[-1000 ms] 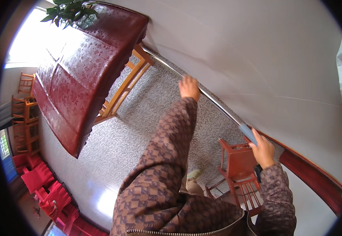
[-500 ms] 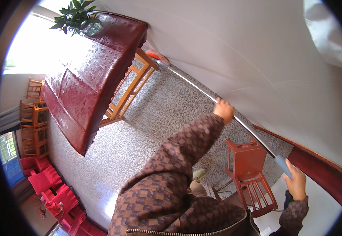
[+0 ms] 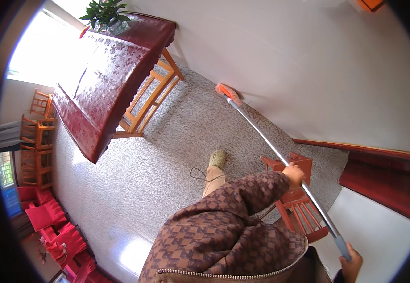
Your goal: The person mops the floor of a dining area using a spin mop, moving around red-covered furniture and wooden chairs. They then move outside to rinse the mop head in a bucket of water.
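A long-handled duster (image 3: 266, 137) with a silver pole slants across the right half of the view. Its orange and pale fluffy head (image 3: 228, 93) lies low against the foot of the white wall, beside the speckled floor. My left hand (image 3: 294, 175) is wrapped round the middle of the pole, above a red-brown wooden chair (image 3: 301, 162). At the lower right, my right hand (image 3: 351, 262) closes on the grey grip at the pole's end. My left arm, in a brown checked sleeve, reaches across toward the right.
A table under a glossy dark red cloth (image 3: 106, 89) stands at the upper left, with a potted plant (image 3: 105, 15) on it. Stacked wooden chairs (image 3: 44, 151) and red-covered seats (image 3: 49, 217) line the left side. A dark red ledge (image 3: 384, 184) runs along the right.
The duster head has moved right and nearer along the wall base, away from the table. Both hands have come lower with the pole. My foot now shows on the floor.
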Action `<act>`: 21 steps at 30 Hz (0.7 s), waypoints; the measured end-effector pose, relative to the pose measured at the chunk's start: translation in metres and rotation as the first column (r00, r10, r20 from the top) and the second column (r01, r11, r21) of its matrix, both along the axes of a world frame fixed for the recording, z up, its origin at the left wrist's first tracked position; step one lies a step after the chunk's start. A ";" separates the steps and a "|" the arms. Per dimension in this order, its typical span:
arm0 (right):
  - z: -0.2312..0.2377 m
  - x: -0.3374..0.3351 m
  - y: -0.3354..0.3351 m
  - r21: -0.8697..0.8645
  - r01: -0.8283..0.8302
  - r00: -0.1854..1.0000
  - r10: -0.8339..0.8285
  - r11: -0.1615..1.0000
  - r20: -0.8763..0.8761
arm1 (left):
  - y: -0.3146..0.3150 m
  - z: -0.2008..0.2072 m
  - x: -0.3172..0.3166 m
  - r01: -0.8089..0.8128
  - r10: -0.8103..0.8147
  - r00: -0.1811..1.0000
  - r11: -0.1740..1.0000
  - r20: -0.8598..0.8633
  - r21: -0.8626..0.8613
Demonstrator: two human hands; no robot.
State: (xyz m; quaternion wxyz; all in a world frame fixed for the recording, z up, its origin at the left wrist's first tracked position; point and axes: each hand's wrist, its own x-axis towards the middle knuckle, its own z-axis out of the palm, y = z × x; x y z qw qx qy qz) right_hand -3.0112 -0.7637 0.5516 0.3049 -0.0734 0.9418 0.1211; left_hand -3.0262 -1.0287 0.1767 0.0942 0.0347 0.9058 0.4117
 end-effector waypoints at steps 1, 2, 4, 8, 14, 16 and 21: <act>-0.016 0.010 0.004 0.010 -0.016 1.000 0.016 1.000 0.006 | -0.005 -0.007 0.008 0.035 -0.035 0.999 0.999 0.022 -0.013; -0.038 0.020 0.003 -0.155 -0.103 0.995 0.100 0.983 -0.029 | -0.013 -0.015 0.017 0.037 -0.035 0.998 0.999 0.052 -0.033; -0.076 0.034 -0.009 -0.361 -0.266 0.963 0.237 0.894 -0.125 | -0.036 -0.029 0.030 0.017 0.002 0.991 0.990 0.137 -0.138; -0.124 0.047 -0.049 -0.314 -0.369 0.927 0.320 0.875 -0.197 | -0.101 -0.043 0.059 -0.207 0.198 0.978 0.929 -0.061 -0.306; -0.110 0.059 -0.008 -0.237 -0.345 0.936 0.314 0.908 -0.157 | -0.088 -0.009 0.075 -0.263 0.228 0.938 0.959 -0.260 -0.106; -0.100 0.061 0.023 -0.231 -0.300 0.953 0.282 0.926 -0.108 | -0.061 0.004 0.077 -0.179 0.151 0.959 0.979 -0.238 -0.098; -0.156 0.074 0.011 -0.493 -0.197 0.980 0.160 0.847 -0.117 | -0.098 -0.026 0.087 -0.203 0.178 0.975 0.956 -0.131 -0.213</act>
